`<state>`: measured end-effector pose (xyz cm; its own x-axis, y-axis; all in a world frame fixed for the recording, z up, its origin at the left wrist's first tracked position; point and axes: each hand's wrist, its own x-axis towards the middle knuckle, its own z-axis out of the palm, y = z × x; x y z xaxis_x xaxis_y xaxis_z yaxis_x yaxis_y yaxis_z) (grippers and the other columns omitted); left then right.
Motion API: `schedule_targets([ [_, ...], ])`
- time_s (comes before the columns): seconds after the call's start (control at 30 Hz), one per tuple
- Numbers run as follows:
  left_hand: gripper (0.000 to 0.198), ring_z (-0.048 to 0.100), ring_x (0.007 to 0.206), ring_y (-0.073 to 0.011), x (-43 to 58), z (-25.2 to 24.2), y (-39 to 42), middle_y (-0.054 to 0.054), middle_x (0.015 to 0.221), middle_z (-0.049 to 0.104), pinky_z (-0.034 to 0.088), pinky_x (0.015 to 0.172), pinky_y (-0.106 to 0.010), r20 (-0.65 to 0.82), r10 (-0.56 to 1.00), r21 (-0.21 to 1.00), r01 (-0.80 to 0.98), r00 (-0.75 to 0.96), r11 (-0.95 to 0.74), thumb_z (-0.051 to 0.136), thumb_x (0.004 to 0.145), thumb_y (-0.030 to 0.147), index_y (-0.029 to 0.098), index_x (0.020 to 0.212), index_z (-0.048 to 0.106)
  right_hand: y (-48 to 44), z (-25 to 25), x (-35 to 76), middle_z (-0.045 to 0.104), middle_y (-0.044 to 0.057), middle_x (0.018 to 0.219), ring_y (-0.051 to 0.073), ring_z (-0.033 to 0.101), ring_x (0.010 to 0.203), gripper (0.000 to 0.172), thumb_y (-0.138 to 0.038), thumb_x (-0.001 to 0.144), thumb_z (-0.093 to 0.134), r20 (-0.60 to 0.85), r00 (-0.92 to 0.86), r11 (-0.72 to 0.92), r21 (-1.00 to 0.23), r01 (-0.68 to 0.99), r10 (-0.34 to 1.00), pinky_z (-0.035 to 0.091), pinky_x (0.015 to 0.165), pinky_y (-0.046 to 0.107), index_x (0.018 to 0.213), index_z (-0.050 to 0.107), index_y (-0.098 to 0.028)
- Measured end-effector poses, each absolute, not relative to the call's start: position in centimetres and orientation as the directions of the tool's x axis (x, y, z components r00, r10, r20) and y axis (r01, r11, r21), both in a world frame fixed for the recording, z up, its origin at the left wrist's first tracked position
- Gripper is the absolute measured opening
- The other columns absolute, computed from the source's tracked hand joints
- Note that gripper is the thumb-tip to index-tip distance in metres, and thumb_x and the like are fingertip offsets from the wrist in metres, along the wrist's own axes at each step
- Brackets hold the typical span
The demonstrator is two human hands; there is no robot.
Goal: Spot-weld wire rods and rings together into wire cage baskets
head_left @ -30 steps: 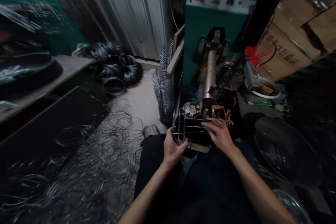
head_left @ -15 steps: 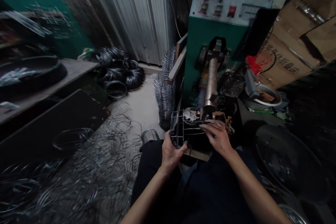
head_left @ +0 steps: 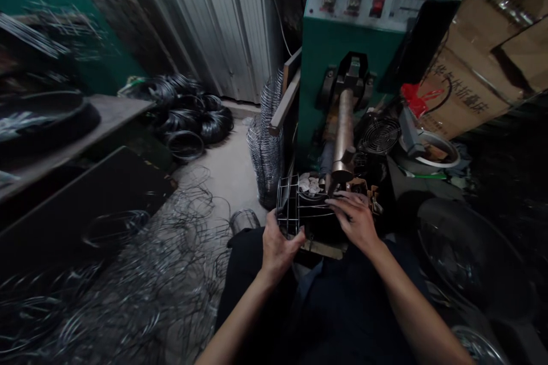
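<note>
My left hand (head_left: 280, 245) is closed around the near left end of a small wire frame (head_left: 298, 205), thumb on one side and fingers on the other. Thin wires of the frame run right to my right hand (head_left: 353, 217), whose thumb and fingertips pinch them. Just above those fingertips is the pointed tip of a spot welding machine (head_left: 342, 131), with a thick metal arm reaching down from a green cabinet. Whether the tip touches the wire cannot be made out.
Stacked wire rings (head_left: 268, 148) stand left of the machine. Loose wire (head_left: 184, 256) litters the floor, with black wire coils (head_left: 188, 111) behind. To the right are a cardboard box (head_left: 466, 85), a bowl (head_left: 436, 151) and a large dark basin (head_left: 462, 256).
The view has shifted slightly, so the machine sits a little higher and further left. A small red lamp on its panel looks brighter. Both hands keep nearly the same hold on the wire frame.
</note>
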<state>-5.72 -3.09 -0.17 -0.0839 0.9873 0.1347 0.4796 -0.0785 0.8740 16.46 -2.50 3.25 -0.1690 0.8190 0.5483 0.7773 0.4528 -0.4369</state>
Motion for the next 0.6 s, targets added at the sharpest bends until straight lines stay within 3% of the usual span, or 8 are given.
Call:
schedule_targets([
  [0.17,0.056,0.067,0.091,-0.0270,-5.4,-0.1,-3.2,-0.010,0.104,0.066,0.054,0.081,-0.040,0.137,0.985,0.862,0.503,-0.105,-0.067,0.072,0.072,0.038,0.018,0.119,0.049,-2.6,2.7,16.2,0.074,0.006,0.110,0.025,0.065,0.109,0.016,-0.028,0.098,0.057,0.574,-0.075,0.390,-0.449,0.804,0.815,0.039,0.101,0.046,0.107,0.071,-0.025],
  [0.33,0.057,0.067,0.091,-0.0271,-5.5,0.7,-2.1,-0.009,0.100,0.067,0.054,0.081,-0.041,0.123,0.988,0.860,0.507,-0.094,-0.059,0.073,0.070,0.041,0.018,0.117,0.051,-2.2,3.0,17.1,0.075,0.005,0.095,0.025,0.068,0.092,0.017,-0.040,0.093,0.064,0.554,0.083,0.284,-0.543,0.791,0.828,0.045,0.094,0.041,0.092,0.069,-0.024],
  [0.6,0.056,0.067,0.085,-0.0244,-5.5,1.6,0.0,-0.008,0.095,0.067,0.053,0.077,-0.037,0.107,0.992,0.846,0.531,-0.063,-0.057,0.073,0.070,0.041,0.017,0.116,0.051,-1.0,3.5,17.6,0.073,0.002,0.088,0.023,0.067,0.088,0.012,-0.034,0.093,0.063,0.533,0.133,0.279,-0.621,0.732,0.836,0.048,0.090,0.037,0.087,0.069,-0.025],
])
